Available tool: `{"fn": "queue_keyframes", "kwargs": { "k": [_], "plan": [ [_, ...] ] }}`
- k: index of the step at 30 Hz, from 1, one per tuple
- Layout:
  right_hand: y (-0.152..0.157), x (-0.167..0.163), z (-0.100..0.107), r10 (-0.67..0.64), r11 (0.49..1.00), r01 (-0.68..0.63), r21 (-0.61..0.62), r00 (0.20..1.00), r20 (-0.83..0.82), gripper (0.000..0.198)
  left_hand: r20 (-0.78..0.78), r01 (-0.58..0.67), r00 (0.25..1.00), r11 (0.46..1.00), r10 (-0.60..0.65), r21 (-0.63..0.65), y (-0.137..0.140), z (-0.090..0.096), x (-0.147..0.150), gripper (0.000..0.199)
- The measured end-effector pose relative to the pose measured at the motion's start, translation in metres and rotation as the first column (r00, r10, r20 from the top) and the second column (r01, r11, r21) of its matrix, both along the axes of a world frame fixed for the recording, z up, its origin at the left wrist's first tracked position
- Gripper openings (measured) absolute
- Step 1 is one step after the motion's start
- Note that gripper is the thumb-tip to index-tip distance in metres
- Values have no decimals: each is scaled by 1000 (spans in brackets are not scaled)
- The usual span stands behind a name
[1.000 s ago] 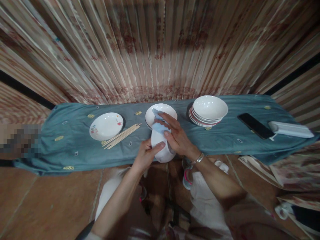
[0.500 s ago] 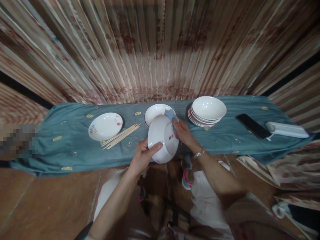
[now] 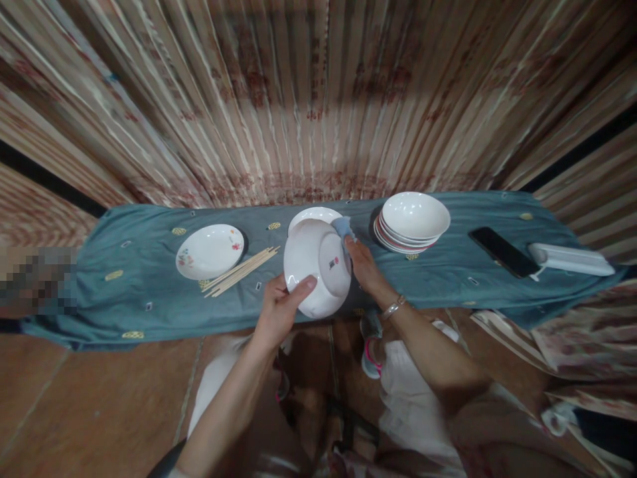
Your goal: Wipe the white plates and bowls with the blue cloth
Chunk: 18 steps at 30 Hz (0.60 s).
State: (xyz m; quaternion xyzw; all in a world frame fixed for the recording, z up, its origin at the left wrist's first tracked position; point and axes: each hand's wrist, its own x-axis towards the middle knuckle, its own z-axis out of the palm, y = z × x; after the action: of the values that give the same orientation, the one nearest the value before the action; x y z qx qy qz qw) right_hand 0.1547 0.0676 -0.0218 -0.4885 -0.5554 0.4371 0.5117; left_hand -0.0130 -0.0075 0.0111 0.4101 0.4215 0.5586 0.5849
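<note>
A white bowl is tilted on its side above the table's front edge, its base with a small red and black mark facing right and toward me. My left hand grips its lower left rim, thumb on the outside wall. Against the bowl's right side, my right hand holds a light blue cloth; some of its fingers are hidden behind the bowl. Just behind, another white bowl rests on the table, mostly covered from view.
Left on the teal tablecloth are a floral plate and a bundle of chopsticks. To the right stand several stacked white bowls, then a black phone and a white device. A pleated curtain hangs behind.
The held bowl has shifted slightly left and up and turned, so more of its marked base shows. The cloth stays at its right edge in my right hand.
</note>
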Motion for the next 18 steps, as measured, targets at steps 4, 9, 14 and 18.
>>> {"fn": "queue_keyframes", "kwargs": {
  "k": [4, 9, 14, 18],
  "plan": [
    [1, 2, 0, -10, 1000, 10, 1, 999, 30, 55, -27, 12, 1000, 1000, -12, -8, 2, -2, -1, 26],
    [2, 4, 2, -34, 998, 31, 52, 998, 54, 52, -40, 46, 998, 999, -46, 5, 5, -6, -2, 24],
    [-3, 5, 8, -59, 988, 48, 146, 995, 75, 50, -85, 74, 994, 997, -72, 28, 4, -5, 1, 25],
    [-10, 5, 14, -56, 975, 23, 223, 988, 143, 51, -155, 83, 985, 996, -75, 46, 2, 2, 4, 25]
  ]
}}
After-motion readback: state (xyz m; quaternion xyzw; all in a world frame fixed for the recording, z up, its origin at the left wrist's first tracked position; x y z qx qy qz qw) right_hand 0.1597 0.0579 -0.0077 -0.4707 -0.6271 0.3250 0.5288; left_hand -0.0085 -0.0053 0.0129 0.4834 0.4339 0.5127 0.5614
